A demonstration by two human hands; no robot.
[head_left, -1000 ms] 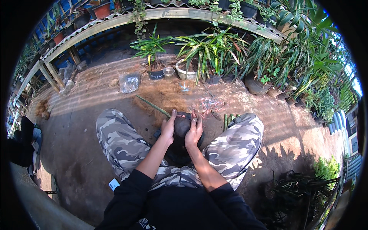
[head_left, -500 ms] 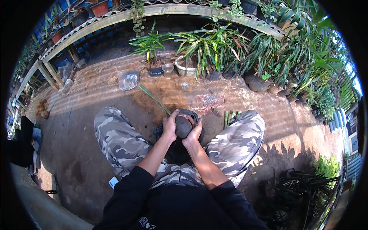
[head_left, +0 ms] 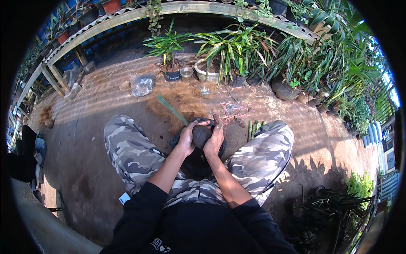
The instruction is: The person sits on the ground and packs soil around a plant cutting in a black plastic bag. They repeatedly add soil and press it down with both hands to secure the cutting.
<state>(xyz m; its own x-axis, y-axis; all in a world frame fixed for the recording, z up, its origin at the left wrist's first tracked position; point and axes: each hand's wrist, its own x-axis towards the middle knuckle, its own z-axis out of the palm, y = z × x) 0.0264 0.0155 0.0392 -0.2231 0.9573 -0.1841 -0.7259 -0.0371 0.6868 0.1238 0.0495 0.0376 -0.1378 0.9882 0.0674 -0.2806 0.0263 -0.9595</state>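
Observation:
Between my legs, both hands cup a dark, rounded ball of soil [head_left: 201,136]. My left hand [head_left: 186,138] wraps its left side, fingers curved over the far edge. My right hand [head_left: 214,141] presses the right side, its fingers pointing away from me and smeared with soil. A long green leaf or stalk [head_left: 170,107] slants out to the far left from beyond my left hand; its lower end is hidden. Beneath my hands lies a black container or bag [head_left: 198,167], mostly in shadow.
Brown fibre [head_left: 176,96] lies spread ahead, with tangled coloured string [head_left: 233,110] to its right. Green cut stems [head_left: 255,127] rest by my right knee. Clear plastic cups [head_left: 186,73], a plastic bag [head_left: 143,85] and potted plants [head_left: 207,73] stand farther off.
My right hand has turned and straightened its fingers along the ball's right side. The ball and the green leaf have shifted slightly.

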